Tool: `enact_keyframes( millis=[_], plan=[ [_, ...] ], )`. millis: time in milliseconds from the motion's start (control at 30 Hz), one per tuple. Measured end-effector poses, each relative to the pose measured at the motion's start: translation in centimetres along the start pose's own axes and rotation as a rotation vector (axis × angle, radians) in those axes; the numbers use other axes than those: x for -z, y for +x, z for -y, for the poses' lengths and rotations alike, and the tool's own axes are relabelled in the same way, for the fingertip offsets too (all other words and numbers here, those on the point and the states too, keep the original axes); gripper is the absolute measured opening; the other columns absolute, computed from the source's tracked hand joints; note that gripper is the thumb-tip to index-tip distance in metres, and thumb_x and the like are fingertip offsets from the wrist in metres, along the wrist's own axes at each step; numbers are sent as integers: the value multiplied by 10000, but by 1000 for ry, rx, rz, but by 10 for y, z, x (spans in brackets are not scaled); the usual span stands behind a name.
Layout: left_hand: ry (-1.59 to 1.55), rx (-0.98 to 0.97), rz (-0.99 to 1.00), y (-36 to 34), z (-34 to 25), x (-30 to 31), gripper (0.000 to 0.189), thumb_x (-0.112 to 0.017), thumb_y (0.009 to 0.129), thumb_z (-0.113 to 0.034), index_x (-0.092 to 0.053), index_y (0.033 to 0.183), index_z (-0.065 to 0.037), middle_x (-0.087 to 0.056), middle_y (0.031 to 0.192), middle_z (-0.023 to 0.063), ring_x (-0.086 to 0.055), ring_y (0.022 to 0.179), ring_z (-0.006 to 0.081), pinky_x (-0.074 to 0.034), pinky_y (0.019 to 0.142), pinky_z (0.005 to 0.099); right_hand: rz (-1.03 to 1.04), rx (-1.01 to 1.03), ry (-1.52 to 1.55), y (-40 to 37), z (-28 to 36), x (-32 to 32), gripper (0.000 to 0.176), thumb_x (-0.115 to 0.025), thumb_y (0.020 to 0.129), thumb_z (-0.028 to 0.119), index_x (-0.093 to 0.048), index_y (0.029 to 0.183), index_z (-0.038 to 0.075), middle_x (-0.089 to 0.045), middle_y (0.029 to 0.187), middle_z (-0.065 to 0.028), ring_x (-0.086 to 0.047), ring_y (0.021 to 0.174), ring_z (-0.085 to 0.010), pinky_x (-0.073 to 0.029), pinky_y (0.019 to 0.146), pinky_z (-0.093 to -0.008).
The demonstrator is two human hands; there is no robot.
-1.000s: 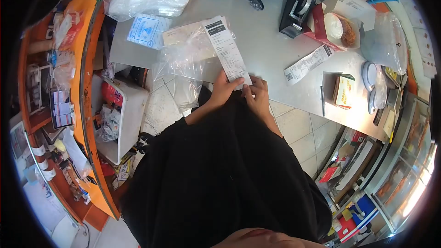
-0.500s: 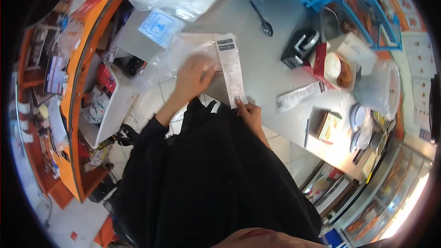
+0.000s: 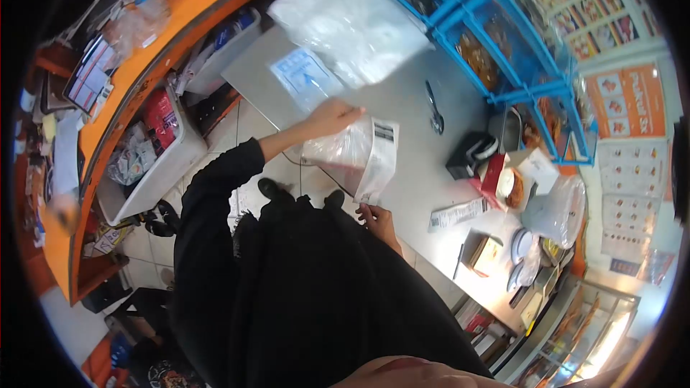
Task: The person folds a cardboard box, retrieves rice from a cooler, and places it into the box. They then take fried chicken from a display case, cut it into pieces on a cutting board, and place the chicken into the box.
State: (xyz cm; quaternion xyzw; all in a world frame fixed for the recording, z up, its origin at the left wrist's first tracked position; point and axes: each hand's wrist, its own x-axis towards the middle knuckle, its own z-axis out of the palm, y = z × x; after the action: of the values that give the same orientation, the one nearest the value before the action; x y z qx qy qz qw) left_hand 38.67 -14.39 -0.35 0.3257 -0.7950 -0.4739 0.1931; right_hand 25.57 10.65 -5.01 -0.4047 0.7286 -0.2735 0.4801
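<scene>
My right hand (image 3: 381,223) pinches the bottom end of a long printed receipt (image 3: 378,162) at the counter's front edge. The receipt stands against a clear plastic bag (image 3: 334,149), whose contents I cannot make out. My left hand (image 3: 332,118) is above the bag's upper end with its fingers curled together. Whatever those fingers hold, if anything, is hidden. Beyond that hand lies a white and blue printed packet (image 3: 305,79).
Clear plastic bags (image 3: 352,21) lie at the counter's back. A black spoon (image 3: 435,111), a black dispenser (image 3: 471,154), an open red box (image 3: 499,179) and a second receipt (image 3: 458,214) are further right. Blue crates (image 3: 496,57) stand behind. An orange shelf (image 3: 108,151) curves along the left.
The view has turned and shifted. My left hand has moved up over the bag, its fingers now closer together. The receipt now stands against the bag; my right hand still holds its lower end.
</scene>
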Motion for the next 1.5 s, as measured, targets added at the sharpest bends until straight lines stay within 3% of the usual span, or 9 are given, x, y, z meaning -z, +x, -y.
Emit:
enact_keyframes(
  millis=[333,800,833,933,1067,1267,1367,1433,1500],
  plan=[
    [-603,-125,186,-148,9,191,504,-440,864,-329,-341,447,-65,-222,449,-47,-202,450,63,-178,415,262,326,110,724,101,134,-106,411,-443,838,349,-482,1070,12,-545,963,-147,-562,794,-226,-457,661,-348],
    [-582,347,-903,-172,120,291,401,-447,855,-318,-575,655,6,-524,580,2,-449,545,65,-361,471,276,629,72,1256,182,277,-270,460,-378,863,346,-367,1204,38,-479,1096,-152,-545,863,-268,-431,713,-417],
    [-472,434,-799,-161,121,299,356,-459,848,-295,-593,697,0,-574,618,45,-494,557,91,-386,493,293,1038,358,1225,243,232,-273,688,-403,817,446,-92,1291,55,-296,1254,-171,-414,1051,-332,-386,865,-433],
    [100,60,-536,-121,121,315,295,-546,757,-328,-552,700,-38,-530,632,143,-541,623,296,-411,575,356,433,153,504,273,281,-259,570,-403,820,349,-259,1222,-29,-414,1144,-170,-459,1002,-316,-403,846,-421],
    [549,-122,-694,-129,122,384,505,-579,732,-355,-430,1120,-68,-424,1112,140,-375,1077,296,-307,886,418,199,183,812,314,368,-235,490,-385,824,294,-334,1185,-33,-423,1156,-197,-473,1006,-324,-410,844,-410],
    [317,415,-1680,-288,280,477,444,-537,785,-139,-354,1168,-9,-380,1161,157,-367,1085,274,-279,923,343,184,185,817,475,400,-191,492,-443,814,302,-333,1201,19,-432,1172,-145,-422,1089,-260,-351,909,-402],
    [436,539,-1809,-361,342,498,507,-530,789,-122,-297,1214,28,-354,1195,173,-352,1108,252,-280,926,324,300,305,816,550,406,-181,469,-444,826,307,-376,1179,6,-448,1155,-152,-424,1082,-247,-322,930,-373],
    [-95,381,-1800,-383,361,506,573,-518,777,-60,-223,1254,56,-328,1242,174,-335,1138,223,-285,926,300,-300,266,682,572,405,-188,465,-449,833,316,-415,1158,-14,-450,1154,-168,-426,1071,-250,-308,930,-351],
    [-134,283,-1623,-392,368,512,588,-507,770,-33,-204,1266,49,-324,1254,166,-333,1144,213,-281,931,291,-447,444,409,530,411,-221,462,-448,834,313,-426,1143,-30,-458,1141,-178,-429,1067,-246,-313,919,-337]
  ],
)
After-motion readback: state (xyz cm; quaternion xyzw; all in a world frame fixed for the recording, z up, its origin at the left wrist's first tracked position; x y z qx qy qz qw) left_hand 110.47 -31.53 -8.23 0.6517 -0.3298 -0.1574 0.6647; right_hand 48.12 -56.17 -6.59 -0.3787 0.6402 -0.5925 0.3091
